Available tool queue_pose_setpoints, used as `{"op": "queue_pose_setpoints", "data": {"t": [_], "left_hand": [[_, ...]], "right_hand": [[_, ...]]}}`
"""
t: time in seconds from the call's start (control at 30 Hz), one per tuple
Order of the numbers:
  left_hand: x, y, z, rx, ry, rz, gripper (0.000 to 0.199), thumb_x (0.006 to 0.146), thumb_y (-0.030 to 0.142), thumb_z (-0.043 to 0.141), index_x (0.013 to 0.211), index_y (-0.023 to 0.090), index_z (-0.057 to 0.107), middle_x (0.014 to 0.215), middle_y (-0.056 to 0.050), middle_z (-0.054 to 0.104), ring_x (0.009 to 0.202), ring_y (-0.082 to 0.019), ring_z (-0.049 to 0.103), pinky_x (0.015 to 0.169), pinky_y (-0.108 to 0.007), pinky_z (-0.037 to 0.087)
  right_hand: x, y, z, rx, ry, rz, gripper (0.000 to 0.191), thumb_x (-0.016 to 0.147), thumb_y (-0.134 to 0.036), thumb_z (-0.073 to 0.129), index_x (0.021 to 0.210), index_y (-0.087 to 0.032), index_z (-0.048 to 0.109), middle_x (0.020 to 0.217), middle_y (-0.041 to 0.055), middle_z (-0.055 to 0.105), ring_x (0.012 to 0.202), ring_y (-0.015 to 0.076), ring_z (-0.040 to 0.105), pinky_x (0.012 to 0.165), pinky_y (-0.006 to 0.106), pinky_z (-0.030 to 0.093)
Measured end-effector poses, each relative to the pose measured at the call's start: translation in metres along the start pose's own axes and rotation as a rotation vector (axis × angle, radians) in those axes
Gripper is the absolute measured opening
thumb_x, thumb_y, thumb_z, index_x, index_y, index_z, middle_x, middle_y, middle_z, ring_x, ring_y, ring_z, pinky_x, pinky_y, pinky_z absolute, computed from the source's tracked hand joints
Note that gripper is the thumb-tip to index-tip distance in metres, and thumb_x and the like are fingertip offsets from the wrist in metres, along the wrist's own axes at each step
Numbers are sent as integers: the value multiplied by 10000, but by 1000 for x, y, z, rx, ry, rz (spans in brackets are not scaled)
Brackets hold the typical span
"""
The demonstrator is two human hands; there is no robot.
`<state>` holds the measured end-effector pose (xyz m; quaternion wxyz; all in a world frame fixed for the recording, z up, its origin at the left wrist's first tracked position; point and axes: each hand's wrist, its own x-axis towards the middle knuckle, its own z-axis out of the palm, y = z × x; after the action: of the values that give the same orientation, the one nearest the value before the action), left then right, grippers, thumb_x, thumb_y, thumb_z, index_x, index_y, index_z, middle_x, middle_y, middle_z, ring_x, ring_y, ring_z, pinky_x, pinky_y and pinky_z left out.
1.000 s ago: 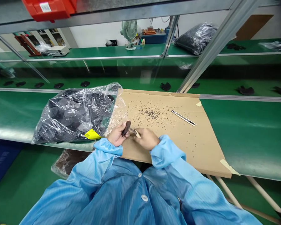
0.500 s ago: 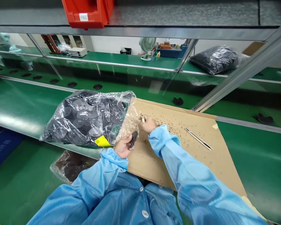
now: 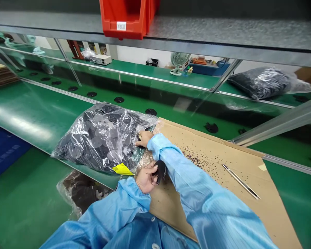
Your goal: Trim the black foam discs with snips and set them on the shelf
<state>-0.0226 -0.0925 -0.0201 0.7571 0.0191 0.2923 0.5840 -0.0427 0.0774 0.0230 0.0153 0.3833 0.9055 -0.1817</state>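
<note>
My left hand (image 3: 146, 179) is closed on a round black disc part (image 3: 160, 170), held above the near left edge of a cardboard sheet (image 3: 176, 202). My right hand (image 3: 145, 138) reaches across to the right end of a clear plastic bag (image 3: 93, 136) full of grey and black discs. A small pale tool (image 3: 139, 135) shows between its fingers; its kind is unclear, and the fingertips are partly hidden against the bag. Many tiny dark pieces (image 3: 194, 158) lie scattered on the cardboard, left of a slim two-tone tool (image 3: 241, 181).
Black parts (image 3: 119, 99) lie spaced along the green belt (image 3: 176, 119) behind the bench. A red bin (image 3: 124, 29) hangs over the shelf edge above. A metal post (image 3: 282, 121) slants up on the right. Another plastic bag (image 3: 77, 186) sits below the bench edge.
My right hand has moved left from over the cardboard to the bag's end. My left hand has turned the black disc part so its face shows. The camera view has shifted.
</note>
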Motion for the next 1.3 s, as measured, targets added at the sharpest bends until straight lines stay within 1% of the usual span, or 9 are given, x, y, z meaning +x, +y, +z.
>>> {"op": "queue_pose_setpoints", "data": {"t": [0.1, 0.3, 0.43, 0.57, 0.7, 0.8, 0.9, 1.1, 1.3], "left_hand": [[0, 0, 0, -5, 11, -12, 269, 616, 194, 725, 816, 152, 550, 548, 24, 564, 302, -55, 409, 294, -167, 161], [-1, 3, 2, 21, 37, -17, 263, 632, 193, 716, 841, 157, 561, 556, 27, 569, 303, -58, 413, 292, -170, 197], [-6, 6, 6, 48, 21, -16, 309, 634, 162, 730, 911, 145, 594, 603, 7, 595, 408, -68, 508, 361, -157, 328], [-9, 5, 7, 98, -38, 35, 355, 617, 103, 743, 943, 135, 606, 675, -8, 628, 565, -106, 604, 521, -203, 477], [-8, -1, 9, 219, -48, 111, 325, 654, 146, 754, 937, 137, 595, 754, -34, 659, 696, -148, 650, 630, -255, 515], [-10, -6, 16, 326, -7, 146, 368, 668, 170, 759, 990, 154, 582, 861, -59, 683, 783, -179, 666, 672, -283, 522], [-16, -12, 31, 403, -18, 165, 385, 698, 218, 749, 1042, 168, 581, 917, -69, 687, 820, -187, 662, 723, -326, 528], [-28, -31, 57, 501, -40, 194, 388, 704, 286, 747, 1061, 189, 629, 1126, -89, 653, 966, -213, 627, 792, -366, 530], [-27, -37, 53, 592, 63, 214, 430, 617, 287, 805, 1002, 170, 650, 992, -89, 686, 839, -214, 650, 704, -369, 554]], "right_hand": [[-3, -6, 3, -6, -33, 34, 579, 565, -481, 786, 1010, -157, 607, 1001, 141, 664, 955, 307, 610, 758, 339, 450], [-15, -3, -10, 139, -21, 114, 355, 608, -380, 778, 885, -195, 656, 876, 39, 689, 827, 206, 626, 690, 260, 434], [-36, 22, -28, 297, 62, 219, 255, 685, -380, 709, 854, -196, 656, 807, 8, 679, 725, 161, 608, 632, 240, 426], [-82, 58, -33, 443, 230, 380, 207, 764, -318, 589, 917, -182, 621, 811, 23, 663, 681, 152, 590, 614, 257, 432], [-151, 75, -20, 611, 428, 462, 226, 758, -347, 551, 920, -190, 568, 744, -6, 610, 631, 134, 540, 600, 257, 430], [-202, 70, -3, 875, 638, 410, 249, 687, -397, 616, 811, -197, 535, 661, -36, 537, 587, 120, 478, 584, 252, 415], [-235, 58, 12, 1027, 702, 334, 272, 660, -408, 645, 772, -198, 515, 648, -37, 508, 584, 119, 452, 583, 255, 404], [-254, 47, 32, 940, 731, 358, 231, 710, -392, 634, 796, -200, 539, 666, -32, 518, 606, 129, 461, 590, 257, 394], [-259, 53, 41, 888, 641, 283, 263, 703, -388, 652, 865, -194, 581, 718, -21, 567, 656, 141, 499, 624, 263, 406]]}}
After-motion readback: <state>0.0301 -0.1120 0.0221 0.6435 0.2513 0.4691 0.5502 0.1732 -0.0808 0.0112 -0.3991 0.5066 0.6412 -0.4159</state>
